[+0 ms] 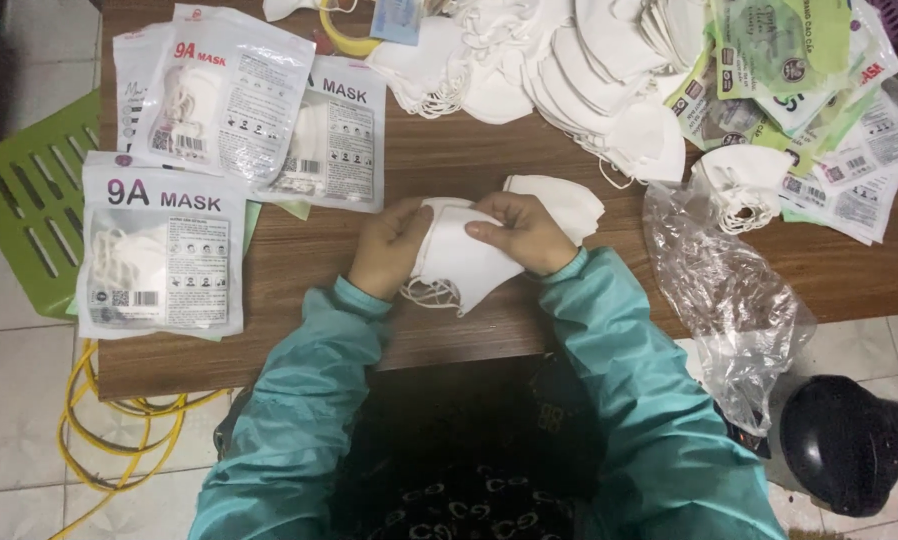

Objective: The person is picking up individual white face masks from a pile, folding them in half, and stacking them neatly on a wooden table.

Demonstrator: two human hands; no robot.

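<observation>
A: Largest first?

B: Brown wooden table (449, 180), spanning nearly the whole view. Teal sleeves reaching onto it from the near edge.

A: Then?

B: Long heap of loose white fabric face masks (559, 70) across the far edge. Right of that, a pile of green-and-white printed packets (819, 90), overlapping one another, running toward the right rim.

A: On the left side?

B: Three sealed clear plastic mask packs with white printed fronts (219, 100), fanned over each other near the far left corner. One more such pack (161, 245) lower down, overhanging the left edge. Green slatted plastic crate (24, 195) beside the table, on the tiled floor.

A: Right side, nearer?

B: Crumpled clear plastic bag (729, 290), draped off the near right edge. Small bundle of white masks with ear loops (744, 185) just above it.

A: Now the hands.

B: Left hand (389, 245) and right hand (519, 232) both curled shut around a folded stack of white masks (459, 262), held just over the middle of the table. Left fingers wrapped behind the stack's left side; right thumb pressed on its front, fingers behind. Ear loops dangling from the lower left corner.

A: Anything close by?

B: Another flat white mask (569, 200), lying on the table behind the right hand, touching it or nearly so; hard to tell which.

A: Smallest?

B: Yellow cable (119, 430) coiled on the floor under the table's left corner.
</observation>
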